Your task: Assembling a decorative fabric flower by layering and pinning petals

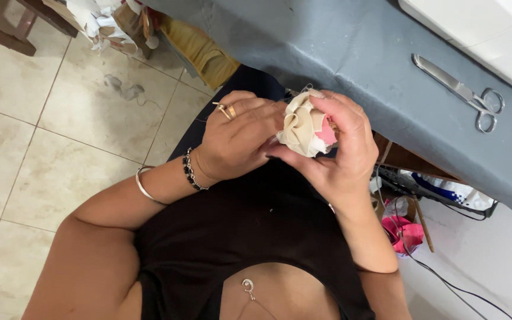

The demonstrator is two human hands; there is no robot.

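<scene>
A: Far left: beige floor tiles (pixel 60 118), glossy, with a bit of lint. Heap of white fabric scraps (pixel 99 21) at the top edge.

B: Hands?

A: Left hand (pixel 235 139) closed over the near side of a cream fabric rosette (pixel 303 124). Gold ring, black bead bracelet (pixel 191 170), thin silver bangle (pixel 145 186) further up the forearm. Right hand (pixel 342 145) cupped round the far side, thumb on top. Both grips narrow, pinching the same piece.

B: Position of the piece?

A: Held in the air over the lap, just off the table (pixel 351 53) edge, not resting on it.

B: Handling?

A: Looks light, soft, easily crushed. Gathered folds, matte woven cloth, pink patch showing at the right. Probably springs open if released, so best pinched at the gathered base, not on the ruffled edges. Thin thread or needle near the top, too fine to tell.

B: Rest of the view?

A: Table under grey cloth, smooth, slightly creased. Steel scissors (pixel 463 92) lying flat on it, well apart from the hands, blades shut. White machine body (pixel 481 29) in the top right corner. Below the table: pink fabric bundle (pixel 403 232) and a black cable (pixel 445 281) trailing down.
</scene>
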